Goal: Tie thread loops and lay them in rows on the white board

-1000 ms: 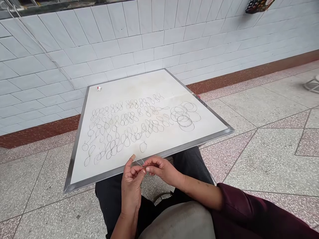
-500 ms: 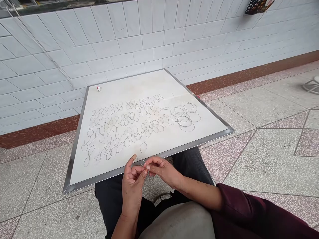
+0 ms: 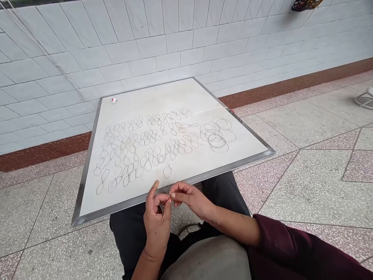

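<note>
My left hand and my right hand meet at the near edge of the white board. Both pinch a thin wire loop, mostly covered by the fingers. The left index finger, with a tan wrap on its tip, points up apart from the pinch. Just beyond the hands lies a single small wire ring. Rows of wires twisted into figure-eights spread over the board's middle and left. Larger round wire loops overlap at the right.
The board has a metal rim and sits over my knees, its far side near the white tiled wall. A small white and pink object lies at the far left corner. A stool stands far right on the speckled floor.
The wire loop that stood up above my fingers now shows far less, turned down between them. Both hands stay pinched together in nearly the same place. The view has tilted slightly.
</note>
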A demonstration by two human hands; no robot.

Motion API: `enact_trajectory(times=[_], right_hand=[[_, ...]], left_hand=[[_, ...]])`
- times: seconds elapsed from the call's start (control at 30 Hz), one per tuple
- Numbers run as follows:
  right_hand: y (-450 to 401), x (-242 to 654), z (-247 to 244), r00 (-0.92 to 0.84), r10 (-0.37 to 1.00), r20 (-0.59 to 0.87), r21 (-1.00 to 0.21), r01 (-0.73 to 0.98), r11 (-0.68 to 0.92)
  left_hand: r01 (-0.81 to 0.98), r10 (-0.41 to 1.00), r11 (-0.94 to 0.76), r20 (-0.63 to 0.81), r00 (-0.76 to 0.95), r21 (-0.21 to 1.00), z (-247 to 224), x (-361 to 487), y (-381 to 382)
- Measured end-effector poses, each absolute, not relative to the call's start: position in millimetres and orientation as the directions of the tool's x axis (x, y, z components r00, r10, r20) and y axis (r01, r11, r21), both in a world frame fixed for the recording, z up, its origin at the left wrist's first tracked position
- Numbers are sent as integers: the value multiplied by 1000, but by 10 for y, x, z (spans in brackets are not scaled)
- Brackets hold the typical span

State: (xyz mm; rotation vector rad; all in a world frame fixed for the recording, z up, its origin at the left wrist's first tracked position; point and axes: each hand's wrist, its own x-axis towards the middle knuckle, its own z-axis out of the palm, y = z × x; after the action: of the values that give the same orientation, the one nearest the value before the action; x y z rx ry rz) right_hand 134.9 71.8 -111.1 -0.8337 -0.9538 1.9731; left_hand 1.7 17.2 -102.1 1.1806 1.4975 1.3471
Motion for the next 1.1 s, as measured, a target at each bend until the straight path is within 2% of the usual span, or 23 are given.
enact_trajectory(times=[0.2,0.27,0.37,0.43,0.63,0.73,0.9,1.1], right_hand=[[742,1323,-1160,-496,825,-273,-828,-316,-464],[752,1323,-1164,-488,829,-272,-833,-311,-457],[759,1341,-1144,-467,859,-212,-866,-317,-386],[758,1362,-1126,-474,863,-176,-884,-310,-351],[738,1417,-1097,-511,846,-150,-907,-270,-323],[720,1431,-1098,-551,822,-141,-914,-246,-322],[665,1432,-1142,-521,849,-87,-960,-184,-211],[593,1399,-1190,-620,770,-151,-943,-144,-301]], left_hand=[[311,956,-19,108,-272,950,-1131,9,170],[238,958,17,52,-282,971,-1124,11,194],[0,965,79,-76,-252,997,-1053,6,235],[-96,972,102,-119,-203,990,-991,-2,248],[-139,977,129,-150,-149,982,-897,2,217],[-228,970,153,-190,-152,962,-924,7,207],[-363,951,106,-201,-236,926,-986,-13,205],[-400,937,74,-201,-284,913,-975,-16,191]])
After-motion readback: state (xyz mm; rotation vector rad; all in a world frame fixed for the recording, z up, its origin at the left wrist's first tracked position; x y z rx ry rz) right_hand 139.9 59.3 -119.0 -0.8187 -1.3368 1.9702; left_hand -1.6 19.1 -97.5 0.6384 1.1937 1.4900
